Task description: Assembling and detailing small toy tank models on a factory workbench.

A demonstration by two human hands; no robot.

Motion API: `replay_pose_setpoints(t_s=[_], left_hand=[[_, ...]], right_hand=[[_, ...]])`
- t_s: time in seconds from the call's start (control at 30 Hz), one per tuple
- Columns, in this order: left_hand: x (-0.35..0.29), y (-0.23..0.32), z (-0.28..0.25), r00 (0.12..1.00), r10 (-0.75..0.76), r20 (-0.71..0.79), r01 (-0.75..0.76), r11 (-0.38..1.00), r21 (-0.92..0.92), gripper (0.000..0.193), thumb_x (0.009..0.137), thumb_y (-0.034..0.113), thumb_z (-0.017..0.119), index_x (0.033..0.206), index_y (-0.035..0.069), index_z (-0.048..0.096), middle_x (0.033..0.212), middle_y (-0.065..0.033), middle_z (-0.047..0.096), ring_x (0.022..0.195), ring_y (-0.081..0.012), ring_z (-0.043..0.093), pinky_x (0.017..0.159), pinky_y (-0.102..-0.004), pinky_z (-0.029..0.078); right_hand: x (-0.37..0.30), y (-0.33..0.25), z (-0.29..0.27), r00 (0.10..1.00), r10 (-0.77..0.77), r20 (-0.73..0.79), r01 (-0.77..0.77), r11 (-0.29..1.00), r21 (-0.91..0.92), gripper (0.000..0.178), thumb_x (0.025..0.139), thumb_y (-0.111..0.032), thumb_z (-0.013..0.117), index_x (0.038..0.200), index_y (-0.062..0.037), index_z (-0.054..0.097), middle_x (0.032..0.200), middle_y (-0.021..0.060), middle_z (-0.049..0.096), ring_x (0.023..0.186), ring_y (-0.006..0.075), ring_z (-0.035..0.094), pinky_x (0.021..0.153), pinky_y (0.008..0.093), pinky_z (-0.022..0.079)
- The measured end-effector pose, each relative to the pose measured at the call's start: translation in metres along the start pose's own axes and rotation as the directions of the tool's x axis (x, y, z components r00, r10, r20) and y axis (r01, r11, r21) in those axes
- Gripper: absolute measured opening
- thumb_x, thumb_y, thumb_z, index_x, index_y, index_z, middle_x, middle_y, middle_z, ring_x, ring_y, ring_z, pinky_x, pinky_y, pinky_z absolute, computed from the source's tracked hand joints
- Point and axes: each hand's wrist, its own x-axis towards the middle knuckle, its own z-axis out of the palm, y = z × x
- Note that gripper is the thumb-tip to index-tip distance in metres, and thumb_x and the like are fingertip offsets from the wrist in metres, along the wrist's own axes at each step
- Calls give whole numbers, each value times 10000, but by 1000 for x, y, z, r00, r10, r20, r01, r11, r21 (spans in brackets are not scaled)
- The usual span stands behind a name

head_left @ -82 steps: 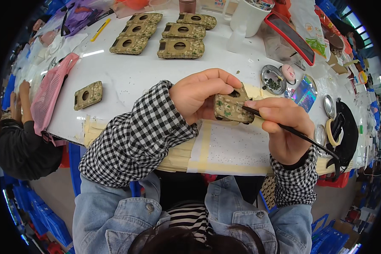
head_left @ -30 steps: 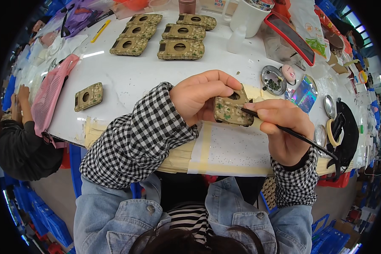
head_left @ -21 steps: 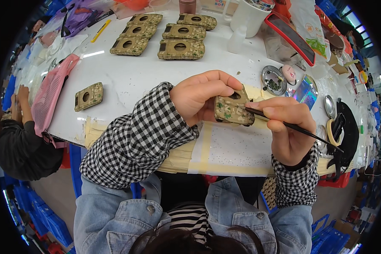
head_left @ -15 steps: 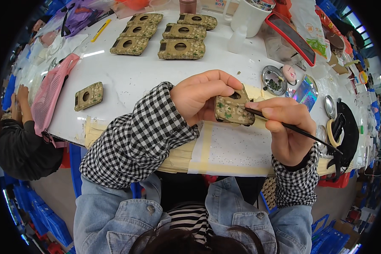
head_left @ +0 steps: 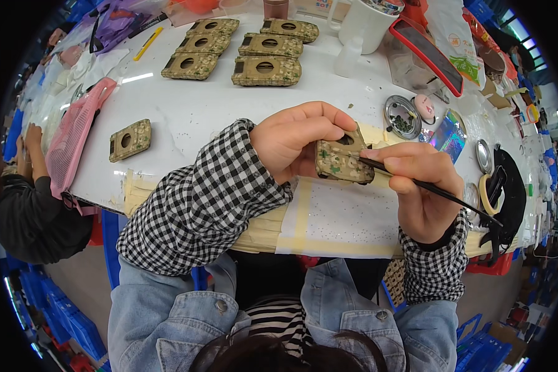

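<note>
Table: white table top [head_left: 204, 111] filling the upper half of the view, littered toward 1 and 3 o'clock.
Paper sheet: pale speckled sheet [head_left: 347, 217] with tape-coloured borders, at the near table edge, under both hands.
Left hand: left hand [head_left: 294, 139], just above centre, clamped on the patterned plate, fingers curled over its top edge, thumb beneath.
Right hand: right hand [head_left: 418, 186], at 3 o'clock of the plate, pinching the thin brush like a pen.
Patterned plate: small flat greenish-tan plate [head_left: 343, 162] with an oval hole (held above the sheet, not resting on it); long axis roughly 9 to 3 o'clock, right end dipping slightly, decorated face toward the person.
Thin brush: thin brush [head_left: 428, 188], dark; tip touching the plate's right end, handle trailing toward 4 o'clock.
Finished plates: five similar plates [head_left: 266, 70] grouped at 12 o'clock; a lone plate [head_left: 130, 140] at 9 o'clock.
</note>
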Motion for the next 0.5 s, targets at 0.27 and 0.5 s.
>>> replay_pose_setpoints(t_s=[0.27,0.5], left_hand=[[0,0,-1,1000,2,-1,-2,1000,5,238,887,122,492,1104,26,498,951,-73,601,855,-138,613,751,-280,520],[1,-1,-1,1000,5,4,-5,1000,11,239,887,123,488,1105,24,497,962,-78,596,870,-141,605,760,-284,516]], right_hand=[[1,-1,0,1000,6,-1,-6,1000,7,180,752,-42,704,893,19,611,841,146,657,802,266,655,681,303,516],[0,0,1,1000,1,-2,-1,1000,4,178,755,-47,703,892,19,611,838,149,656,799,263,654,681,301,515]])
